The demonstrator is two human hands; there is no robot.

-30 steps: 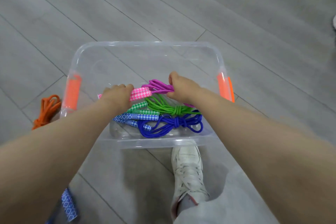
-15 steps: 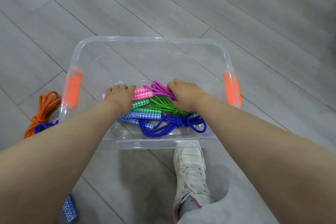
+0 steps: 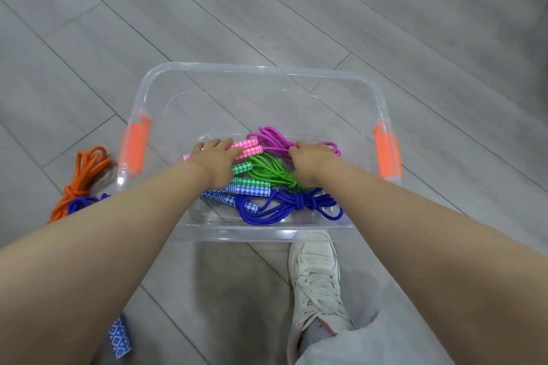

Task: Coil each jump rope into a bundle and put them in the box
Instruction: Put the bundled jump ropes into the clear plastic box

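I see my left hand (image 3: 215, 154) lying flat, fingers straight, on the pink jump rope's (image 3: 268, 142) handles in the clear box (image 3: 261, 69). My right hand (image 3: 308, 161) curls around its cord. Green (image 3: 267, 170) and blue (image 3: 284, 206) bundles lie toward the near wall.

1. The left hand (image 3: 215, 154), earlier curled over the pink checkered handles (image 3: 247, 149), now lies flatter with its fingers stretched out across them.
2. The right hand (image 3: 308, 161) now sits nearer the purple rope (image 3: 271, 139) coil's right end, leaving more loops uncovered.
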